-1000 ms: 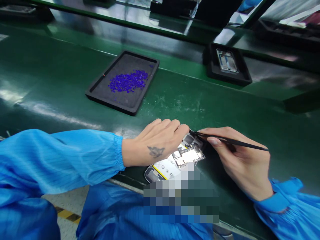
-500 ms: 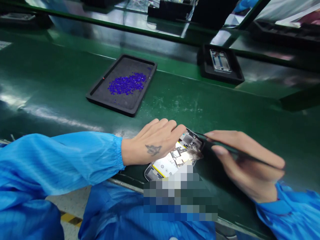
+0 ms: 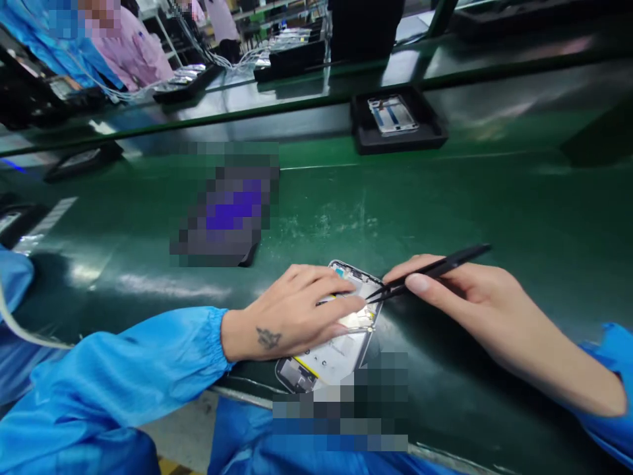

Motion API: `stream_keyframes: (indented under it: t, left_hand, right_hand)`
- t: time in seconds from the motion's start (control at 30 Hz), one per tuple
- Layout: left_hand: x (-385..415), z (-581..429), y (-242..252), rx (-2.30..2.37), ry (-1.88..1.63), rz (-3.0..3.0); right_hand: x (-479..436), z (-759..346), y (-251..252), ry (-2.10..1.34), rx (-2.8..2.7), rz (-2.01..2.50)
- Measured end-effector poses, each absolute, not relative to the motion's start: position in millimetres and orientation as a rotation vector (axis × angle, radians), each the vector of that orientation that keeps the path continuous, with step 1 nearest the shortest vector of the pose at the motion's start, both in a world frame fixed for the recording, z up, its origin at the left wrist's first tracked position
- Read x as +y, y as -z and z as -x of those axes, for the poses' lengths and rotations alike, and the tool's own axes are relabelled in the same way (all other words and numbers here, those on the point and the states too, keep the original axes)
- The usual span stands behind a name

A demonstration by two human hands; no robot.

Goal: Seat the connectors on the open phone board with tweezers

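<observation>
An opened phone (image 3: 341, 353) lies tilted at the bench's near edge, showing a white inner surface, a yellow strip and a dark frame. Across its upper half, my left hand (image 3: 301, 307) holds it, thumb and fingers pressed close together on its inner face and hiding part of the board. My right hand (image 3: 445, 297) is closed around black tweezers (image 3: 440, 267), gripped between thumb and fingers. Their tips touch or nearly touch the phone's inside beside my left index fingertip. Whether anything small sits between the tips, I cannot tell.
A dark tray (image 3: 192, 244) with purple-blue bits, blurred by pixels, lies at left on the green bench (image 3: 484, 204). Further back, a black tray (image 3: 400, 142) holds a metal phone frame (image 3: 393, 115). Another person's pink sleeve (image 3: 131, 49) shows beyond the bench.
The view has shifted. My left fingers have moved further over the phone's inner face. My right hand has brought the tweezer tips from the phone's upper edge to near my left index fingertip.
</observation>
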State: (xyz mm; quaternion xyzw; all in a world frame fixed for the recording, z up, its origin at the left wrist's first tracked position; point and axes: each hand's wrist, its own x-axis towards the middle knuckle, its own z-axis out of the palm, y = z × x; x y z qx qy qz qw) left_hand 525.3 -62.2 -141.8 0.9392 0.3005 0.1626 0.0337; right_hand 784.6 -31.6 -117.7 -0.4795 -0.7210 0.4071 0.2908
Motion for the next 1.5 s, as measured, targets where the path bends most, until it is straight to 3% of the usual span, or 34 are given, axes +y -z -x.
stream_keyframes:
  t: [0.9, 1.07, 1.23, 1.33, 1.5]
  left_hand:
    - [-56.0, -522.4, 144.9, 0.684, -0.616, -2.739]
    - [-59.3, -528.9, 129.8, 0.901, -0.869, -1.982]
    - [-64.4, -524.7, 119.2, 0.649, -0.943, -1.299]
    - [-61.9, -501.6, 116.1, 0.851, -1.087, -1.488]
    - [-36.4, -432.7, 108.4, 1.412, -1.087, -2.048]
  right_hand:
    - [-28.0, -795.1, 121.1, -0.818, -2.14, 0.973]
    - [-39.9, -781.2, 104.7, -0.537, -2.078, 0.845]
    - [-49.6, -742.0, 89.1, -0.435, -2.208, 0.42]
    - [-43.1, -713.7, 85.5, -0.453, -2.157, 0.379]
    - [-12.9, -694.4, 90.4, -0.7, -1.781, 0.747]
